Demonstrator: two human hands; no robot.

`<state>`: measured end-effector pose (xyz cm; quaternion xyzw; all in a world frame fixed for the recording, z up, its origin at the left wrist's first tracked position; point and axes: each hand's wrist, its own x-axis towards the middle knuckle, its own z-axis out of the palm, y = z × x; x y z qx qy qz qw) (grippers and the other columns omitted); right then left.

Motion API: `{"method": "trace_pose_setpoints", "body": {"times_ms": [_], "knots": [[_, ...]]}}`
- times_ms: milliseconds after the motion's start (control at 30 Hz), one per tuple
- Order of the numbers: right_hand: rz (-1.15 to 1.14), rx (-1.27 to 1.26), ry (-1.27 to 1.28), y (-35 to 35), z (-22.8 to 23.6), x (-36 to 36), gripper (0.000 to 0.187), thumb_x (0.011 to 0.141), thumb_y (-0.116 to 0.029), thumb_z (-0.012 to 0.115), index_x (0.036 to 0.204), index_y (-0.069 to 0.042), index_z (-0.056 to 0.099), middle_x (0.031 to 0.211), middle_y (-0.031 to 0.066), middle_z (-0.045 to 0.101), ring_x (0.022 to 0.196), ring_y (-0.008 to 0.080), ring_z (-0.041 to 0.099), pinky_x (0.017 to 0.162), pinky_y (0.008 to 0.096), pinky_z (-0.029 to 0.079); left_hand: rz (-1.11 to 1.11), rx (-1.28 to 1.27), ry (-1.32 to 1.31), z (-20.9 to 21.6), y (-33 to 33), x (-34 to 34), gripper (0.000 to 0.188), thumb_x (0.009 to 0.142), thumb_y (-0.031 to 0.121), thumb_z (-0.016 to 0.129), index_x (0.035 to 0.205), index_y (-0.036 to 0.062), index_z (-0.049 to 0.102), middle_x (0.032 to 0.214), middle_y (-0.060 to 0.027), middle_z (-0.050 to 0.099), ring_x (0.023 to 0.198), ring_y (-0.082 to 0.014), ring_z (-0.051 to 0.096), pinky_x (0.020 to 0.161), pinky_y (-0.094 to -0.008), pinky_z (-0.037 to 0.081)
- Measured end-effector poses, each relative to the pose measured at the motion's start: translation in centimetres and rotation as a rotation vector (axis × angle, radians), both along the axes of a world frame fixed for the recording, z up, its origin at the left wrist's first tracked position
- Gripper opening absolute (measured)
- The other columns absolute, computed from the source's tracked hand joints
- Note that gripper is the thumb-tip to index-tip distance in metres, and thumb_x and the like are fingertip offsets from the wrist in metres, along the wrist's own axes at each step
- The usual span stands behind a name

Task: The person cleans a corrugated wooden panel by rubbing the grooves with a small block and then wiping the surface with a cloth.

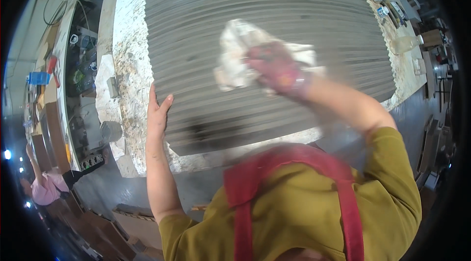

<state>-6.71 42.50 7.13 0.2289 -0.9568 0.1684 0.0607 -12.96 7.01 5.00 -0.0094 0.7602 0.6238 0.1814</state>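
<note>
A large grey-brown panel [206,30] with ridged stripes and scalloped side edges lies on a paint-spattered table [128,30]. My right hand [277,67], in a stained pinkish-red glove, presses a crumpled white cloth [238,40] onto the middle of the panel. The hand and forearm are smeared by motion. My bare left hand [158,111] rests at the panel's left edge, thumb and fingers apart and stretched out, with the thumb on the ridged surface. Near the front left of the panel is a dark patch [198,129].
Left of the panel are a small grey block [113,87] and a clear cup [111,131]. A plastic bottle [406,44] lies at the right. A shelf unit [64,114] with a red-handled tool [53,70] stands at the left. Another person in pink [49,188] is farther off.
</note>
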Motion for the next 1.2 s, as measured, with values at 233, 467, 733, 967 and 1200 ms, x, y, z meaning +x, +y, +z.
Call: {"method": "trace_pose_setpoints", "body": {"times_ms": [233,467,733,967,1200], "knots": [[0.000,0.013,0.022,0.3,1.2,-0.5,0.042,0.073,-0.013,0.065,0.115,-0.011,0.061,0.118,0.0108,0.058,0.110,0.0334,0.054,0.092,0.0444,0.041,0.006,-0.041,-0.003,0.3,-0.9,0.1,0.079,0.088,0.015,0.063,0.148,-0.0043,0.016,0.149,-0.0200,0.029,0.136,-0.0241,0.031,0.111,-0.0315,0.025],[-0.084,0.109,-0.057,5.3,1.8,2.3,0.040,0.066,-0.013,0.069,0.105,-0.010,0.062,0.115,0.0092,0.059,0.107,0.0304,0.055,0.092,0.0436,0.042,-0.006,-0.074,0.007,-0.5,-0.8,0.0,0.079,0.089,0.018,0.063,0.149,-0.0023,0.016,0.154,-0.0197,0.019,0.140,-0.0241,0.023,0.113,-0.0324,0.021],[0.080,-0.234,-0.155,-14.5,1.2,-7.6,0.029,0.078,-0.015,0.061,0.105,-0.008,0.062,0.110,0.0161,0.059,0.105,0.0335,0.058,0.090,0.0428,0.046,-0.041,-0.059,-0.047,-1.5,-1.5,-0.9,0.064,0.084,0.006,0.058,0.143,-0.0011,0.032,0.136,-0.0118,0.049,0.123,-0.0193,0.046,0.104,-0.0282,0.033],[-0.236,-1.060,-0.398,0.2,6.7,-2.8,0.038,0.092,-0.019,0.051,0.129,-0.009,0.054,0.135,0.0118,0.047,0.122,0.0234,0.045,0.102,0.0352,0.039,-0.045,-0.123,0.091,-0.7,-2.6,-2.2,0.079,0.089,0.028,0.064,0.147,-0.0027,0.020,0.152,-0.0233,0.025,0.140,-0.0289,0.026,0.113,-0.0332,0.020],[-0.107,-0.442,0.051,-0.8,5.2,-5.1,0.048,0.081,-0.014,0.056,0.129,-0.015,0.053,0.133,0.0105,0.052,0.122,0.0299,0.050,0.106,0.0415,0.036,-0.026,-0.116,0.014,-0.3,-0.4,-3.9,0.079,0.088,0.027,0.065,0.146,-0.0055,0.022,0.148,-0.0224,0.030,0.136,-0.0264,0.031,0.111,-0.0328,0.025]]}}
